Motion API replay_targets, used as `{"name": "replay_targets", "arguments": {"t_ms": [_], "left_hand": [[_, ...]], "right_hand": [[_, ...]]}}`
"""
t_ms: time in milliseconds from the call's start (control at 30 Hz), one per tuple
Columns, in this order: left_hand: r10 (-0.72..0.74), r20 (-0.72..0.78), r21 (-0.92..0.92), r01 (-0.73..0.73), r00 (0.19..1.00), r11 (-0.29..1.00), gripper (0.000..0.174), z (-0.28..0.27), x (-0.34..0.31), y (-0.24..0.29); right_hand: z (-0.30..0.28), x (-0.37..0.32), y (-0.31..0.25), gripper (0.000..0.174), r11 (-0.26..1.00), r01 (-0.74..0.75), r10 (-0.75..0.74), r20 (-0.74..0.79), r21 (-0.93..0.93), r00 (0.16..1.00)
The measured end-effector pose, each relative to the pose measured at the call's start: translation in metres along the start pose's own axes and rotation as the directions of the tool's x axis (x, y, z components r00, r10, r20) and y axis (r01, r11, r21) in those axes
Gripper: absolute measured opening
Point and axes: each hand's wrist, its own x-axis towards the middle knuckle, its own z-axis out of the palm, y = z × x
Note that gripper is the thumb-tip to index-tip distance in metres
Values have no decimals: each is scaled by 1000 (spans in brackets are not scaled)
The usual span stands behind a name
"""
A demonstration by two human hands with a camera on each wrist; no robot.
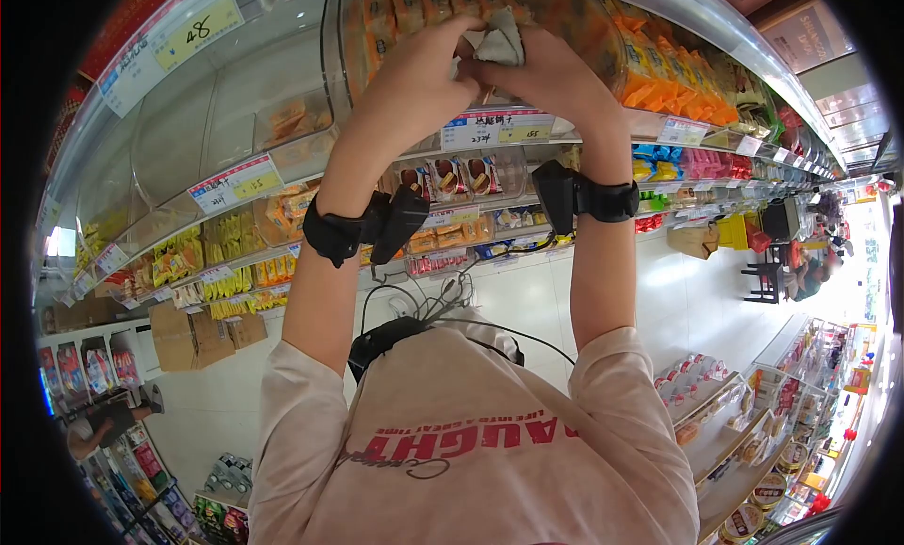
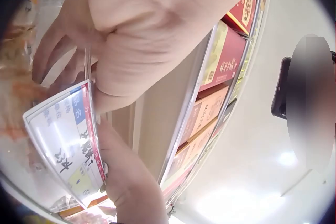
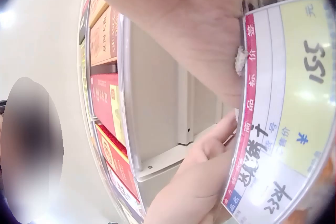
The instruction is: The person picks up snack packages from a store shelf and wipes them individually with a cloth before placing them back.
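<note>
A crumpled grey-white cloth (image 1: 501,38) sticks up between my hands at the front of a clear bin of packaged snacks. My right hand (image 1: 556,69) grips the cloth from the right, its fingers bent around the lower part. From the other side my left hand (image 1: 438,65) holds it, with a pale bit showing by the thumb. A frayed white scrap of the cloth (image 3: 240,60) shows at the right palm in the right wrist view. Both hands are over the bin's front edge, right behind a price tag (image 2: 68,140). The palms hide most of the cloth.
Orange snack packs (image 1: 659,74) fill the bin to the right; a nearly bare bin (image 1: 226,102) lies left. Lower shelves hold more packets (image 1: 461,178). Boxed goods (image 2: 226,56) stand on a shelf above. Cardboard (image 1: 202,338) lies on the floor at left.
</note>
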Motion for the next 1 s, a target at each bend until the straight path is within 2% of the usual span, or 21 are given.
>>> {"name": "replay_targets", "arguments": {"t_ms": [133, 167, 233, 267, 367, 433, 467, 567, 633, 667, 767, 867, 967, 1000], "left_hand": [[-76, 26, -123, 79, 997, 989, 59, 0, 1, 4], [-104, 28, -143, 107, 994, 984, 61, 0, 1, 5], [-50, -6, -52, 50, 999, 997, 60, 3, 3, -3], [-21, -20, -7, 21, 1000, 1000, 59, 4, 4, -6], [-85, 98, -14, 87, 992, 996, 53, -2, 6, 1], [-22, -8, 5, 22, 1000, 1000, 47, 2, 4, -1], [14, -61, 20, -13, 998, 1000, 44, 4, 3, 0], [-1, -246, 257, 66, 969, 964, 41, 6, -4, 23], [-17, -253, 262, 86, 967, 961, 38, 7, -4, 23], [-18, -259, 269, 90, 966, 959, 36, 7, -3, 23], [190, -281, 302, -101, 941, 948, 33, 5, -6, 28], [463, -316, 352, -351, 828, 868, 30, 2, -11, 35], [530, -323, 293, -450, 784, 844, 31, -8, -22, 51], [514, -327, 253, -451, 793, 856, 33, -9, -28, 55]], "right_hand": [[1, 2, 4, 31, 999, -18, 17, -16, -37, 1000], [2, 3, 7, 30, 1000, 0, 0, -22, 1, 1000], [2, 3, 11, 30, 996, 35, -33, -37, 76, 999], [1, 3, 11, 29, 999, 24, -22, -49, 40, 999], [-3, 0, 7, 29, 999, 7, -12, -91, -48, 996], [-4, -2, 5, 32, 996, 26, -37, -133, -80, 990], [-3, -1, 4, 34, 994, 43, -64, -209, -100, 976], [5, 1, 10, 40, 988, 81, -129, -403, -134, 906], [10, 3, 13, 45, 989, 84, -132, -486, -118, 864], [10, 2, 10, 45, 990, 5, -73, -490, -138, 868], [11, -6, -14, 52, 961, -207, 78, -538, -183, 839], [6, -11, -15, 51, 981, -119, 23, -520, -153, 854], [6, -31, -33, 49, 990, 120, -61, -521, 80, 851], [12, -39, -36, 44, 964, 203, -77, -550, 172, 832]]}}
